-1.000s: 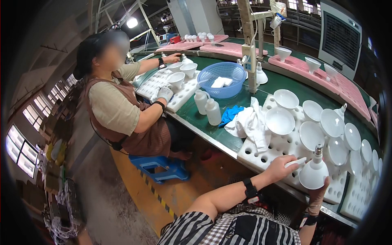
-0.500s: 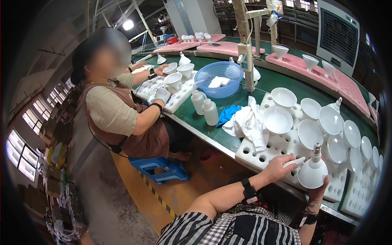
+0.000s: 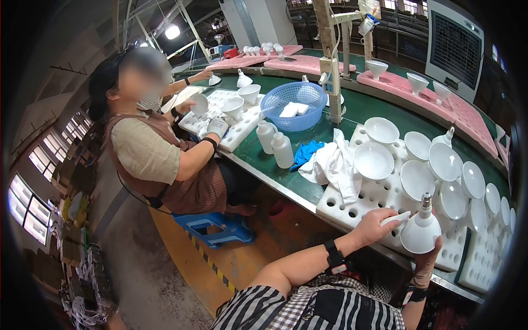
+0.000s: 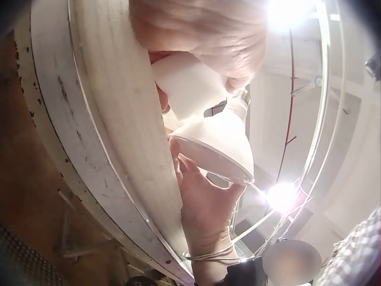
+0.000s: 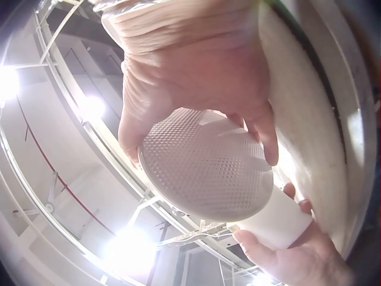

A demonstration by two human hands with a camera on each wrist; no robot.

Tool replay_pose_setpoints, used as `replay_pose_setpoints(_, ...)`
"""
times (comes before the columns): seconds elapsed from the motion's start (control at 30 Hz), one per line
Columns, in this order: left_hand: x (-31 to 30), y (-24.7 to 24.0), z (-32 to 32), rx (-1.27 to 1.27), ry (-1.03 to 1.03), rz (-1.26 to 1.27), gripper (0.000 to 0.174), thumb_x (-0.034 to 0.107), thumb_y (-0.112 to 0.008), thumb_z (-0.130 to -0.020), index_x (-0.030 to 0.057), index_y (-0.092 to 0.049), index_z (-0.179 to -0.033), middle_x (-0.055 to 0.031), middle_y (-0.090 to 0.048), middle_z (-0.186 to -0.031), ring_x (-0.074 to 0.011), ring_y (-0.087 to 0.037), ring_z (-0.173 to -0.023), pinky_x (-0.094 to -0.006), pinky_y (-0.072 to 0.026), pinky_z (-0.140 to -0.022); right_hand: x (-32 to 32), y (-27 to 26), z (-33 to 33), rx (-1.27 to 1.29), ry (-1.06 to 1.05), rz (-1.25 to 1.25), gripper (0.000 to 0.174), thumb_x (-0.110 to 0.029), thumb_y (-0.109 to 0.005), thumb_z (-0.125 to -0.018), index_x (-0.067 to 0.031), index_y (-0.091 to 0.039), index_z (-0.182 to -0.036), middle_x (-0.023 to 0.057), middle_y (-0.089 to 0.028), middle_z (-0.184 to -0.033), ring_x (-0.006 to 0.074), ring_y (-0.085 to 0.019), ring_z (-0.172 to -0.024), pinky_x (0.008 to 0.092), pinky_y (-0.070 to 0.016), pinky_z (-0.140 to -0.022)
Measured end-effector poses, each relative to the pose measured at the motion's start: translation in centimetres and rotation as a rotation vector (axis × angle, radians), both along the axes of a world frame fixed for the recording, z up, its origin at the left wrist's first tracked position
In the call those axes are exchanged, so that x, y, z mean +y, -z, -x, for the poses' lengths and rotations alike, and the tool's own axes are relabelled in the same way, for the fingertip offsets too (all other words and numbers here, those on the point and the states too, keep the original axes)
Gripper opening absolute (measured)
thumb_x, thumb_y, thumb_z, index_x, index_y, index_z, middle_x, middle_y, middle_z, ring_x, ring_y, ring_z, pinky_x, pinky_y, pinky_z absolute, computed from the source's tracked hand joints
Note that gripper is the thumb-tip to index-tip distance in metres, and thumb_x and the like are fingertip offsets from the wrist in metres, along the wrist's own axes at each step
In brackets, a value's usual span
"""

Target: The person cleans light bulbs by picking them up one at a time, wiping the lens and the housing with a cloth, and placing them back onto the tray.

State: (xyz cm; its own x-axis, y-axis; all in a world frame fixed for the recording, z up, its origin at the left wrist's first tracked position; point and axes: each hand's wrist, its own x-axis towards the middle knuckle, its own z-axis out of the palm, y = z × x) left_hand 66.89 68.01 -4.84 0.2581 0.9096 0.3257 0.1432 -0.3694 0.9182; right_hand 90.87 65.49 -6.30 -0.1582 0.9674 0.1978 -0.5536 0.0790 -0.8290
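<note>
My right hand (image 3: 428,257) grips a white reflector lamp bulb (image 3: 419,235) by its wide rim, with the metal screw base pointing up. In the right wrist view the thumb and fingers spread round the edge of its dimpled lens (image 5: 205,167). My left hand (image 3: 375,227) pinches a white sponge-like block (image 4: 189,83) between thumb and fingers. The block is beside the bulb's neck, overlapping it in the left wrist view. Both hands are over the front edge of a white foam tray (image 3: 352,212) with round holes.
Several white bulbs (image 3: 374,161) stand lens-up in the tray. White cloth (image 3: 333,168), a blue cloth (image 3: 306,154) and squeeze bottles (image 3: 282,150) lie left of it. A blue basket (image 3: 294,121) holds white blocks. Another person (image 3: 159,137) works at the left.
My hands keep nearly the same hold on the bulb and block. The other person has drawn a bulb towards their body, and another person's arm reaches in behind them.
</note>
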Motion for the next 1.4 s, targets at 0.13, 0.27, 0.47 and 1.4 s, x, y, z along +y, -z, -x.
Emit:
replay_pose_setpoints(0.13, 0.1, 0.2, -0.1, -0.012, 0.004, 0.001, 0.037, 0.029, -0.066, -0.090, -0.0030, -0.068, -0.108, -0.0178, -0.069, -0.099, -0.0312, -0.066, -0.092, -0.0373, -0.0507, -0.084, 0.1, 0.3, -0.3, 0.013, -0.006, 0.008, 0.090, -0.064, -0.052, -0.089, -0.0062, -0.030, -0.154, 0.0187, -0.052, -0.142, 0.0300, -0.055, -0.126, 0.0420, -0.0437, -0.107)
replay_pose_setpoints(0.27, 0.1, 0.4, -0.1, -0.008, -0.004, -0.018, 0.036, 0.029, -0.066, -0.090, -0.0027, -0.068, -0.108, -0.0177, -0.069, -0.099, -0.0311, -0.066, -0.091, -0.0371, -0.0509, -0.083, 0.0, 0.3, -0.3, 0.006, -0.002, 0.011, 0.090, -0.063, -0.053, -0.089, -0.0064, -0.030, -0.154, 0.0184, -0.051, -0.142, 0.0299, -0.054, -0.127, 0.0425, -0.0433, -0.108)
replay_pose_setpoints(0.47, 0.1, 0.3, 0.0, -0.011, 0.003, -0.014, 0.037, 0.030, -0.066, -0.090, -0.0023, -0.068, -0.108, -0.0179, -0.069, -0.099, -0.0314, -0.066, -0.092, -0.0376, -0.0508, -0.084, -0.4, -1.0, 0.6, -0.021, 0.034, 0.063, 0.100, -0.066, -0.057, -0.084, -0.0078, -0.022, -0.158, 0.0149, -0.052, -0.141, 0.0255, -0.056, -0.121, 0.0402, -0.0465, -0.102)
replay_pose_setpoints(1.4, -0.2, 0.2, -0.2, -0.045, -0.037, -0.087, 0.029, 0.027, -0.065, -0.091, 0.0006, -0.069, -0.102, -0.0157, -0.068, -0.091, -0.0334, -0.065, -0.085, -0.0392, -0.0503, -0.077, -0.3, -0.4, -0.1, -0.011, 0.001, 0.042, 0.090, -0.065, -0.053, -0.087, -0.0070, -0.032, -0.153, 0.0163, -0.049, -0.145, 0.0283, -0.051, -0.130, 0.0428, -0.0410, -0.109)
